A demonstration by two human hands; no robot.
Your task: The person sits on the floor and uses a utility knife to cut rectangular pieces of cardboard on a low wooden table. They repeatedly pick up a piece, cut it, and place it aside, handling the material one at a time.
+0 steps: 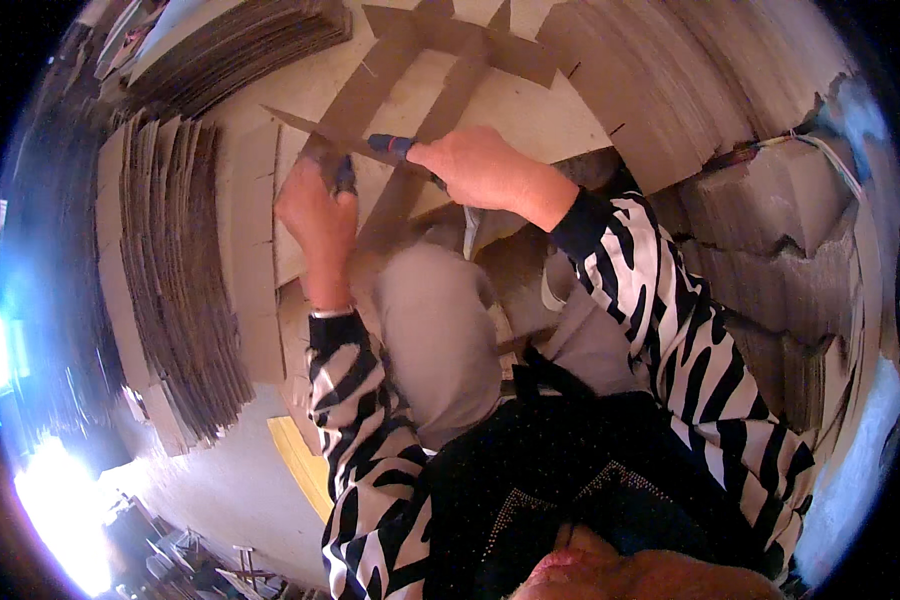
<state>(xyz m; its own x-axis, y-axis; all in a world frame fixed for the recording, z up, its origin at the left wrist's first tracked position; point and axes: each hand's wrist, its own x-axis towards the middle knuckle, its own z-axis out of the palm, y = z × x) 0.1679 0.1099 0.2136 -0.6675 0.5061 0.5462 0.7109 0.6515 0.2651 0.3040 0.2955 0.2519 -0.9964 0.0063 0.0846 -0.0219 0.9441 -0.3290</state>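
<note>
A cardboard divider lattice (365,90) of interlocked brown strips lies on the pale work surface in front of me. Across its near end runs a cardboard strip (295,121), slanting from upper left toward my right hand. My left hand (315,205) is closed on this strip, its fingertips partly blurred. From the right, my right hand (475,172) pinches the strip's other end, with the fingers mostly hidden beneath. Dark coverings wrap a digit on each hand. At the far end, more crosswise strips (500,50) stand on edge in the lattice.
Stacked cardboard strips (175,270) stand at the left, with another stack (240,50) at the far left. Large cardboard sheets (660,90) rise at the right, above bundled cardboard (770,260). A yellow strip (300,462) lies near my left forearm. My knees are below the work surface's near edge.
</note>
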